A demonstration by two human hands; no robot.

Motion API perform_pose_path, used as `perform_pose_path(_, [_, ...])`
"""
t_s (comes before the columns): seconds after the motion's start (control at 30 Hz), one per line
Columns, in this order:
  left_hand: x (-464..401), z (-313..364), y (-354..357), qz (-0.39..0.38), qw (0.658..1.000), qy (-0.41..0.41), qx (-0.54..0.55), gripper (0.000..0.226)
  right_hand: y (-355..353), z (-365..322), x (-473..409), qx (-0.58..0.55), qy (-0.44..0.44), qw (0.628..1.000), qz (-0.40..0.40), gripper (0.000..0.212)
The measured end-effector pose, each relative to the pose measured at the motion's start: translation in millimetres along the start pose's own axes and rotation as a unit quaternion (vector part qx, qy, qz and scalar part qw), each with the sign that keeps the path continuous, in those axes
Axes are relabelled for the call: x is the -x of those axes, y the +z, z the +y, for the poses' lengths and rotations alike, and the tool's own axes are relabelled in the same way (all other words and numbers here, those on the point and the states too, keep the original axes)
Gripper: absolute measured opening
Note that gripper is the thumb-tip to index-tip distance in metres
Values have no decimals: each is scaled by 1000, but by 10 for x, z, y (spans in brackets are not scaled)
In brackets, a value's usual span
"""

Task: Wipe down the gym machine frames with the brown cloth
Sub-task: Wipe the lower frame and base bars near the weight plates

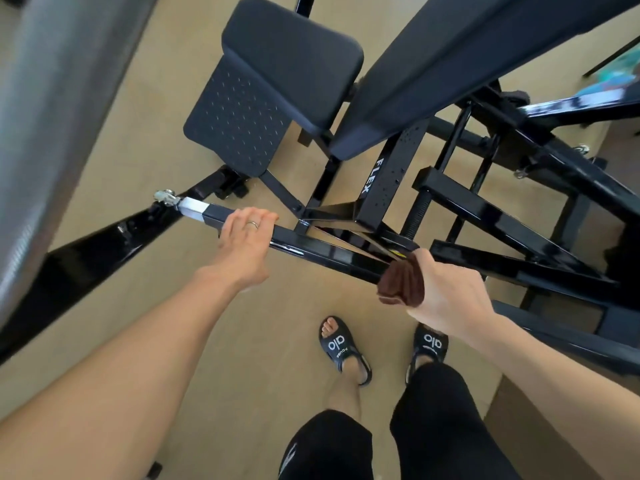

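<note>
A black gym machine (391, 188) stood over its low front bar (311, 245), where the left hand (247, 233) curled over the bar's left part and the right hand (440, 292) gripped the bunched brown cloth (401, 282) against its right part, best drawn along firmly.

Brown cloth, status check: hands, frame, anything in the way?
Right hand grips brown cloth against black frame bar. Left hand holds same bar near its silver end. Nothing blocking the bar between them.
</note>
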State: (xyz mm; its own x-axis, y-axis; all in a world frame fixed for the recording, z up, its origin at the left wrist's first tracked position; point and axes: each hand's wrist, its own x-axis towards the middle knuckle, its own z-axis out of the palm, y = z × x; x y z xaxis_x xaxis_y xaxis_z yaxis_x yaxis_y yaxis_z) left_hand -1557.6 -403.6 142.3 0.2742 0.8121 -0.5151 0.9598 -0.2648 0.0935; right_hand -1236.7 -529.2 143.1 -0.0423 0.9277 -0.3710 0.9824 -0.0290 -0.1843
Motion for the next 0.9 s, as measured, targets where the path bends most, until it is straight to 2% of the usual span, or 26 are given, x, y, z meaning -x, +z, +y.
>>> perform_pose_path(0.13, [11,-28,-39,-12,1000,3,9,96,-33,-176,-179,37,4,998,-52,58])
perform_pose_path(0.2, [25,-11,-61,-39,999,9,4,100,-100,-345,-282,14,1,997,-79,61])
perform_pose_path(0.27, [25,-4,-81,-49,999,6,10,103,-125,-614,-461,-8,-23,996,-89,64])
perform_pose_path(0.37, [2,-53,-85,-57,998,17,17,103,-167,-1123,-807,-37,-57,995,-79,57])
perform_pose_path(0.47, [-9,-190,-124,-18,1000,20,5,97,-113,-1594,-1063,-77,-62,994,-41,46])
perform_pose_path(0.53, [-19,-321,-196,22,999,-33,-30,98,-92,-1676,-1124,-100,-62,992,-43,46])
perform_pose_path(0.6, [13,-499,-295,22,990,-110,-85,102,-69,-1610,-1116,-108,-78,990,-45,45])
perform_pose_path(0.7, [49,-692,-389,-64,976,-141,-154,105,-30,-1261,-931,-110,-84,989,-56,48])
perform_pose_path(0.77, [36,-722,-382,-81,979,-138,-126,106,13,-884,-703,-96,-73,992,-46,46])
perform_pose_path(0.83, [32,-705,-335,-71,982,-146,-92,106,47,-512,-478,-77,-64,995,-16,48])
perform_pose_path(0.9, [27,-657,-275,-55,983,-165,-55,105,34,-340,-374,-64,-55,996,-24,51])
